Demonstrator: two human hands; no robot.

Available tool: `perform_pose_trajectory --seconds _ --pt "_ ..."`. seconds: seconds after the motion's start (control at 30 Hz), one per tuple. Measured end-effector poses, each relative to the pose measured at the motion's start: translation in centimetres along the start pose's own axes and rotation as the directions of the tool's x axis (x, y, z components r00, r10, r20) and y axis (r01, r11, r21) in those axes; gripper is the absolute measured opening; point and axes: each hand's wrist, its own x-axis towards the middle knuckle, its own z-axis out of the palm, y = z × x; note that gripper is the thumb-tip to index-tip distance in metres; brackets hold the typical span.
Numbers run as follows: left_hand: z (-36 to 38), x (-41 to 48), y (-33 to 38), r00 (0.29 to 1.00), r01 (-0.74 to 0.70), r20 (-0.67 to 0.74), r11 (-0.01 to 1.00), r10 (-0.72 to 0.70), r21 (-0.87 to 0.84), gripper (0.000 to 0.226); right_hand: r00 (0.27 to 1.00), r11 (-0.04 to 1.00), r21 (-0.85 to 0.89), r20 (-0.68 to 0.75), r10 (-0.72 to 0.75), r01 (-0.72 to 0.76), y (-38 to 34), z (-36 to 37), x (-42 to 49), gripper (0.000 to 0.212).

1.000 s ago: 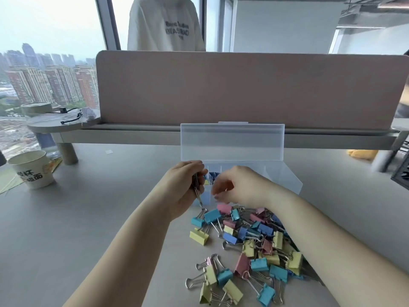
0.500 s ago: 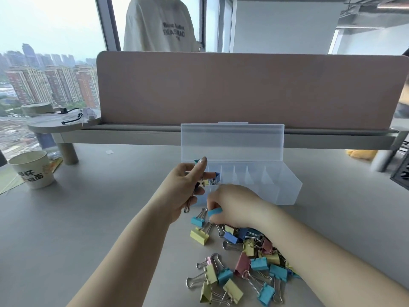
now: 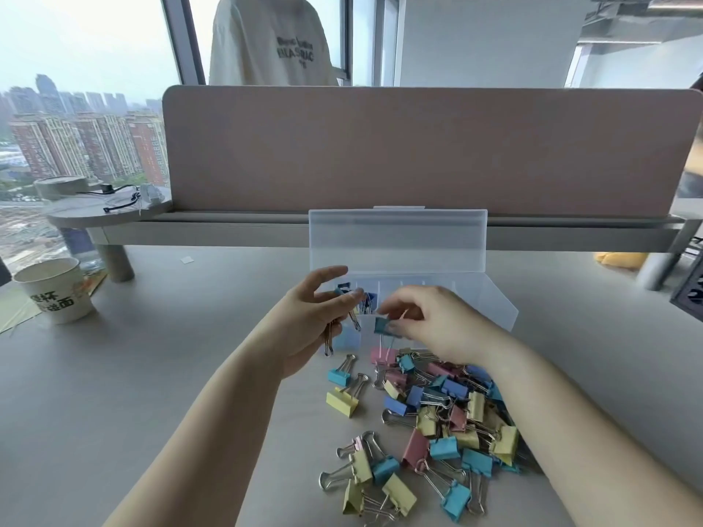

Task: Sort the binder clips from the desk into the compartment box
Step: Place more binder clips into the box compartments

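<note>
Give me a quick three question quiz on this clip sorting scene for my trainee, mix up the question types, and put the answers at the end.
1. Multiple choice: what colour is the binder clip that the right hand pinches? A pink, B blue, C yellow.
2. Fill the gap: the paper cup stands on the desk to the ___ of the compartment box.
3. True or false: the compartment box is closed.

Key: 1 B. 2 left. 3 false, its lid stands open and upright behind the compartments.
</note>
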Motion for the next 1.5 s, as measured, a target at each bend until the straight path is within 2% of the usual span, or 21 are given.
perform_pose_trajectory --seconds 0.1,0.2,0.3,0.4,0.5,0.57,0.63,0.77,0.9,1.03,1.17,1.33,1.4,1.5 --pt "0.4 -0.3 0.2 0.998 0.03 0.043 0.994 -0.035 0.108 0.044 0.997 0.993 0.106 -0.065 -0.038 0.045 -0.5 -1.6 -0.6 0.019" --pt "1.0 -0.5 0.2 0.99 -0.019 0.141 0.977 -0.011 0.212 0.025 0.992 0.991 0.087 -0.09 -0.092 0.1 -0.9 -1.6 -0.8 0.02" --pt "1.3 -0.6 0.3 0.985 -0.056 0.172 0.971 0.016 0.231 0.021 0.981 0.986 0.083 -0.145 -0.129 0.142 -1.1 -1.2 -0.5 0.022" --pt "1.2 -0.5 0.4 0.981 -0.11 0.182 0.969 0.07 0.223 0.033 0.968 0.966 0.195 -0.215 -0.128 0.171 -1.2 -1.0 -0.4 0.025" --pt "1.4 -0.2 0.1 0.982 -0.16 0.143 0.942 0.122 0.296 0.048 0.977 0.93 0.342 -0.202 -0.066 0.134 -1.5 -1.1 -0.4 0.025" --pt "1.4 0.1 0.0 0.976 -0.218 0.085 0.882 0.201 0.418 0.053 0.98 0.918 0.385 -0.199 -0.017 0.094 -1.5 -1.4 -0.4 0.021" --pt "1.3 0.2 -0.2 0.948 -0.302 0.091 0.777 0.304 0.552 0.058 0.984 0.901 0.426 -0.179 -0.001 0.079 -1.6 -1.6 -0.4 0.017" --pt "1.4 0.1 -0.3 0.872 -0.44 0.181 0.569 0.455 0.695 0.063 0.99 0.939 0.34 -0.143 -0.011 0.059 -1.6 -1.6 -0.4 0.021" --pt "1.6 0.4 -0.5 0.836 -0.472 0.203 0.478 0.51 0.741 0.069 0.988 0.958 0.266 -0.132 -0.076 0.109 -2.0 -2.4 0.5 0.014" --pt "1.6 0.6 -0.3 0.809 -0.482 0.197 0.432 0.554 0.762 0.067 0.989 0.979 0.153 -0.082 -0.125 0.136 -2.9 -3.2 1.5 0.01" --pt "1.3 1.3 -0.8 0.801 -0.488 0.176 0.454 0.572 0.746 0.06 0.993 0.981 0.15 -0.014 -0.12 0.121 -3.1 -3.1 2.6 0.012" --pt "0.3 1.6 -0.7 0.831 -0.465 0.131 0.545 0.541 0.698 0.044 0.995 0.98 0.181 -0.067 -0.073 0.084 -2.2 -3.2 2.1 0.01" --pt "0.0 1.6 -0.6 0.847 -0.455 0.122 0.585 0.518 0.671 0.04 0.999 0.997 0.073 -0.027 -0.019 0.02 -1.5 -3.2 1.4 0.004" --pt "0.2 1.4 -0.5 0.867 -0.436 0.129 0.605 0.482 0.666 0.036 0.992 0.968 -0.244 0.095 0.084 -0.058 -0.4 -2.7 0.3 0.005"
